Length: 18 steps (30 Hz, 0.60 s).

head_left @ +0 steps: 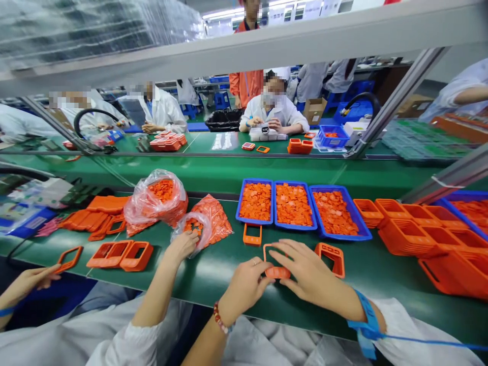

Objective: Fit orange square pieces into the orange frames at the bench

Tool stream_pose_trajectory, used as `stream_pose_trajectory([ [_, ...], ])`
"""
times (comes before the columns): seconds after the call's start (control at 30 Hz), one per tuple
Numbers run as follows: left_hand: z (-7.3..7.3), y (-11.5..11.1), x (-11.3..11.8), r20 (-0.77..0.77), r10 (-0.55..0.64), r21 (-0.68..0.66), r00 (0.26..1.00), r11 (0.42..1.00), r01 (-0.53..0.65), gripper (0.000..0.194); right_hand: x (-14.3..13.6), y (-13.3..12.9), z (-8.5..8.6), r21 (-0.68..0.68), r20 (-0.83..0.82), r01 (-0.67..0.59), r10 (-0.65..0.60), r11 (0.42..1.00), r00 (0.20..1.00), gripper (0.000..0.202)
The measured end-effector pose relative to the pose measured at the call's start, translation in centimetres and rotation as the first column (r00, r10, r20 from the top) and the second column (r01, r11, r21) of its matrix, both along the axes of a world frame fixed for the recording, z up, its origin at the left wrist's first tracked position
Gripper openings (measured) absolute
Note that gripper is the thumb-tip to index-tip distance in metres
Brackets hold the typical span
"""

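Note:
My left hand [247, 282], with a beaded bracelet at the wrist, pinches the left side of an orange frame [277, 273] just above the green table. On the frame's right side are the fingers of my right hand [307, 269], whose wrist wears a blue strap. The fingers partly cover the frame. Directly behind it an orange frame [252, 235] lies by the blue trays. Another stack of orange frames [331, 259] is right of my right hand.
Three blue trays [293, 204] of small orange pieces stand ahead. Stacked orange frames [412, 236] are at the right. Left, a co-worker's hand [183, 247] reaches into a plastic bag [198, 226]; the other hand [38, 278] holds a frame. A metal post [438, 180] slants at the right.

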<state>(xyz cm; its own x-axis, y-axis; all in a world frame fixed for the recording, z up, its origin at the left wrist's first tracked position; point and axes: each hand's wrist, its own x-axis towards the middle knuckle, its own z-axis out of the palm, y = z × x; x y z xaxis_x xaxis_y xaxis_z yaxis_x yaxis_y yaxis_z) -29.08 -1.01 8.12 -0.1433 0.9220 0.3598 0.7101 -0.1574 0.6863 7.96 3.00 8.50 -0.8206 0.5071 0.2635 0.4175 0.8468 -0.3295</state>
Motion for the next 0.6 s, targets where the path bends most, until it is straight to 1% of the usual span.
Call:
stream_pose_trajectory([
  [0.07,-1.3,0.1,-1.8,0.003,-0.006,-0.024,1.000,1.000,0.006,0.040,-0.7,-1.1,-0.8,0.014,0.069,-0.040,0.039,0.999,0.997,0.021],
  [0.1,-2.0,0.1,-2.5,0.003,-0.018,-0.039,1.000,0.999,0.018,0.044,-1.1,-1.5,-1.1,0.007,0.099,-0.054,0.053,0.999,0.994,0.016],
  [0.2,-4.0,0.2,-3.9,0.003,-0.082,-0.093,0.997,0.992,0.082,0.053,-2.1,-1.8,-1.9,-0.027,0.149,-0.078,0.081,0.997,0.985,0.018],
  [0.33,-5.8,0.3,-5.1,0.010,-0.159,-0.129,0.987,0.979,0.159,0.056,-3.8,-0.1,-1.9,-0.017,0.133,-0.045,0.047,0.999,0.990,0.020],
  [0.4,-6.3,0.4,-5.3,0.007,-0.178,-0.126,0.984,0.976,0.178,0.057,-4.9,1.1,-1.9,-0.005,0.149,-0.020,0.020,1.000,0.989,0.022],
  [0.47,-6.4,0.4,-5.3,-0.003,-0.185,-0.117,0.983,0.976,0.184,0.056,-6.1,2.1,-2.0,0.017,0.185,-0.009,0.005,1.000,0.983,0.022],
  [0.53,-6.3,0.5,-5.5,-0.017,-0.176,-0.104,0.984,0.979,0.173,0.056,-7.2,2.9,-2.2,0.045,0.232,-0.012,0.001,0.999,0.973,0.021],
  [0.6,-5.9,0.6,-5.8,-0.034,-0.138,-0.084,0.990,0.987,0.135,0.055,-8.0,3.4,-2.5,0.067,0.275,-0.010,-0.009,0.998,0.961,0.020],
])
